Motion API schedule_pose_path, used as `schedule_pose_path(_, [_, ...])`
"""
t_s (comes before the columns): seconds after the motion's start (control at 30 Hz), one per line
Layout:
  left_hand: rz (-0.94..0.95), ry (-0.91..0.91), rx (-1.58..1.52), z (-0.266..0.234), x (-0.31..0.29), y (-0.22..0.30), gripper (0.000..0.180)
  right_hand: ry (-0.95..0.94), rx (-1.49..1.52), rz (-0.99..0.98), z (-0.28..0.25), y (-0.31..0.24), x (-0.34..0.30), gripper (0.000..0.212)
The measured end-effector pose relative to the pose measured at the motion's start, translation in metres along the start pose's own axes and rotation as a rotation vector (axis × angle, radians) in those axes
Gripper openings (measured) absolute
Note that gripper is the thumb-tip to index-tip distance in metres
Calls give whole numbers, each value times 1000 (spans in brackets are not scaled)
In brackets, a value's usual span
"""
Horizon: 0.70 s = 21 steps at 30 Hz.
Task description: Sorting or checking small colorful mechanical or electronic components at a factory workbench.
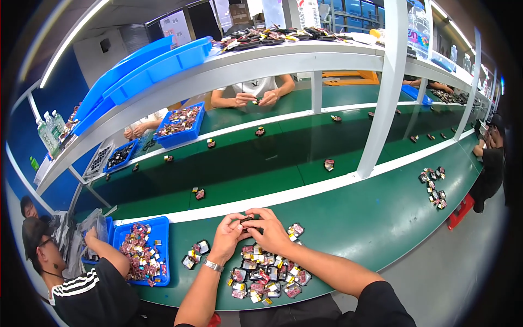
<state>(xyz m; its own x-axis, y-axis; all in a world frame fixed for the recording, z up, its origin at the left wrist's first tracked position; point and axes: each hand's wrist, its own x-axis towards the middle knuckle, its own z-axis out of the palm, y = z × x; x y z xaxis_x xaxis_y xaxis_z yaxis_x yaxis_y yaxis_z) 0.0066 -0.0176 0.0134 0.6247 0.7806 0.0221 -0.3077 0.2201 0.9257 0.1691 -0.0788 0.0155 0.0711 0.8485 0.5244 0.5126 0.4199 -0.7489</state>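
Note:
Both my hands are closed together over the near edge of the green bench, just in front of the white rail. My left hand (226, 237), with a metal watch on the wrist, grips one side of a small black casing (248, 221). The fingers of my right hand (270, 233) press on its other side. Much of the casing is hidden behind my fingers. Right below my hands lies a pile of small electronic units (266, 274), black-edged with red and silver parts and yellow tabs. A few similar units (195, 254) sit left of my left forearm.
A blue tray (165, 245) of red parts stands at the left, near a co-worker (87, 283) in black. Beyond the white rail (294, 193), scattered units lie on a green belt (261, 163). A white post (384, 92) rises right of centre; another cluster (433, 188) lies right.

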Motion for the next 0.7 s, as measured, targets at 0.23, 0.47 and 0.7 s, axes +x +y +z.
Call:
schedule_pose_path(0.23, [26,75,49,2,0,-5,18,-20,-33,-74,1,1,1,25])
schedule_pose_path(0.47, [30,71,6,0,-1,-2,20,18,-105,-151,-8,-8,9,23])
schedule_pose_path(0.7, [-2,70,12,2,-1,0,22,73,-170,-261,-11,-6,15,16])
